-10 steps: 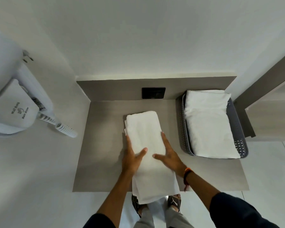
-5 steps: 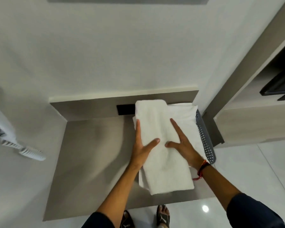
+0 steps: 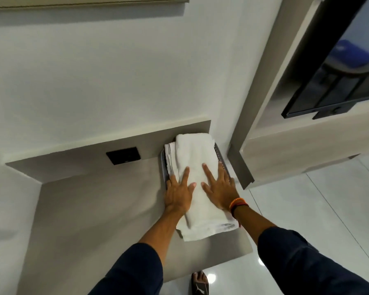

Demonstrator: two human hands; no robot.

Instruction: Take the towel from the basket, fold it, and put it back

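A folded white towel (image 3: 195, 167) lies lengthwise on top of the grey perforated basket (image 3: 222, 161) at the right end of the counter, over another white towel (image 3: 170, 158) whose edge shows at the left. The near end of the folded towel hangs past the basket's front. My left hand (image 3: 178, 193) grips the towel's left edge, thumb on top. My right hand (image 3: 218, 186) lies flat on the right side with fingers spread, a red and black band at the wrist. Most of the basket is hidden under the towels.
The grey counter (image 3: 94, 220) stretches left of the basket, with a black wall socket (image 3: 123, 155) on its back panel. A wall corner and wooden cabinet (image 3: 296, 150) stand right of the basket. A dark screen (image 3: 328, 86) hangs above. My sandalled foot (image 3: 199, 283) shows on the tiled floor.
Both hands carried the folded towel from the middle of the counter to the right and set it down on the basket. The camera turned right with them.
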